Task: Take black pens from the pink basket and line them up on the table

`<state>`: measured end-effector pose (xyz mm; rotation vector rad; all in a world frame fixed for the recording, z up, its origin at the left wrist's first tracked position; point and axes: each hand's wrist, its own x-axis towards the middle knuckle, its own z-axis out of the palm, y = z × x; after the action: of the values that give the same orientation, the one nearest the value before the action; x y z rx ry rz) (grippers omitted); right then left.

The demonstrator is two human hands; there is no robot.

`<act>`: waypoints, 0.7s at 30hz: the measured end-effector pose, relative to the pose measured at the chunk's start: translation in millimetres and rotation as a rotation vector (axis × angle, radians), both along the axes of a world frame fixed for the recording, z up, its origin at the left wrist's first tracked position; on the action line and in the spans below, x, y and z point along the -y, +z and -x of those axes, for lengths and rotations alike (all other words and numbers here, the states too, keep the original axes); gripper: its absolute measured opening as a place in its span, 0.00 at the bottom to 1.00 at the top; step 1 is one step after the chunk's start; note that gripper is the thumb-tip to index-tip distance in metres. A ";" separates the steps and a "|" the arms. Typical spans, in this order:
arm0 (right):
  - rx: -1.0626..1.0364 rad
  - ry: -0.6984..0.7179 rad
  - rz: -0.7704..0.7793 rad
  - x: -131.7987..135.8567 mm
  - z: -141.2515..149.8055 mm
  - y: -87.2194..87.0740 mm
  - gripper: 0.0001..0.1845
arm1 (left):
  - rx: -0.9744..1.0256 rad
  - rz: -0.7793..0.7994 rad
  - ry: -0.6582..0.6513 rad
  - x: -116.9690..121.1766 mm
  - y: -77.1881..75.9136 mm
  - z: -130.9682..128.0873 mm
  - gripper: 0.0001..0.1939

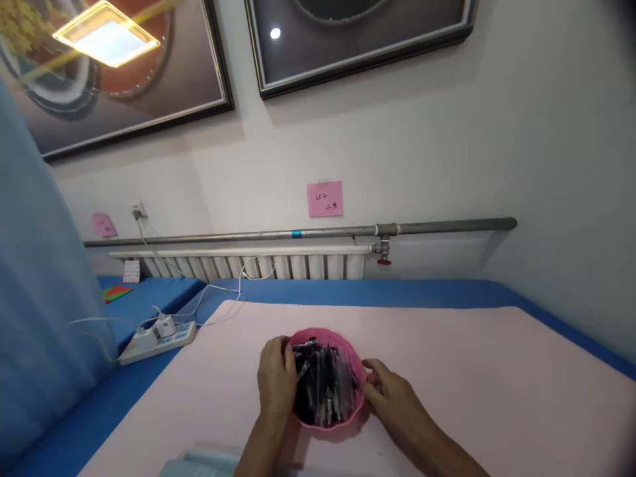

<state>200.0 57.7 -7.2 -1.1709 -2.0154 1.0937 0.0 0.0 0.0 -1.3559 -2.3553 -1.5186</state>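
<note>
Pink basket (362, 401), wavy-rimmed, round, full of blurred, seemingly dark pens (320, 381).

"What colour is the basket (325, 335)?"
"Bright pink, and the pens (325, 384) look mostly black and clear."
"And the sheet (472, 371)?"
"Plain pale pink, against the surface's (348, 291) solid blue."
"Curtain (40, 298)?"
"Light blue. The pipe (338, 232) is grey with blue tape (297, 234), the valve handle (384, 262) red, the note (324, 199) pink with dark handwriting."

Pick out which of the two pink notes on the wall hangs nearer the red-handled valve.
The right-hand note is nearer the valve; the left-hand note hangs farther along, beside the socket.
</note>
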 end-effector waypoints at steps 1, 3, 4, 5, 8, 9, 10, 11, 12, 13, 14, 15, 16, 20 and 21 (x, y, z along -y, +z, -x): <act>-0.008 0.016 0.007 3.6 3.3 -0.8 0.19 | -0.034 0.006 -0.013 0.8 1.0 -2.0 0.11; -0.029 0.047 0.015 10.4 9.2 -2.8 0.18 | -0.074 0.030 -0.033 2.4 3.5 -4.7 0.11; -0.037 0.066 0.015 13.1 11.5 -4.0 0.18 | -0.079 0.046 -0.036 3.3 4.9 -5.0 0.11; -0.041 0.082 0.011 15.0 13.2 -5.2 0.17 | -0.078 0.064 -0.037 4.0 6.2 -4.4 0.12; -0.031 0.116 -0.004 15.9 15.3 -8.7 0.17 | -0.055 0.141 -0.023 6.2 10.1 2.5 0.11; -0.024 0.121 -0.002 15.0 15.1 -9.5 0.18 | -0.050 0.177 -0.014 7.2 11.4 5.8 0.11; -0.019 0.123 0.003 14.0 14.7 -10.1 0.18 | -0.050 0.221 -0.004 8.5 12.9 9.3 0.11; -0.016 0.130 0.009 13.0 14.2 -10.4 0.18 | -0.056 0.271 0.004 10.0 14.5 12.4 0.10; -0.016 0.141 0.015 12.2 13.6 -10.3 0.19 | -0.070 0.324 0.006 11.9 16.4 14.9 0.10; -0.018 0.148 0.017 11.8 13.0 -10.0 0.19 | -0.093 0.382 0.000 13.9 18.5 16.6 0.10; -0.020 0.155 0.015 11.6 12.5 -9.5 0.19 | -0.119 0.445 -0.014 15.9 20.6 17.2 0.09; -0.023 0.158 0.012 11.6 12.1 -8.9 0.19 | -0.146 0.513 -0.034 17.9 22.6 16.9 0.08; -0.027 0.161 0.009 11.7 11.8 -8.4 0.19 | -0.172 0.577 -0.055 19.5 24.4 15.8 0.08; -0.047 0.167 0.030 11.1 11.9 -9.3 0.19 | -0.231 0.754 -0.088 22.3 27.4 8.6 0.07; -0.052 0.166 0.033 10.7 12.1 -10.3 0.19 | -0.239 0.769 -0.091 22.2 27.1 7.4 0.08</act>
<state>187.8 47.0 -17.5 -0.9952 -2.0909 1.2293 -7.4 -22.2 27.1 -1.6462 -2.8449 -0.3829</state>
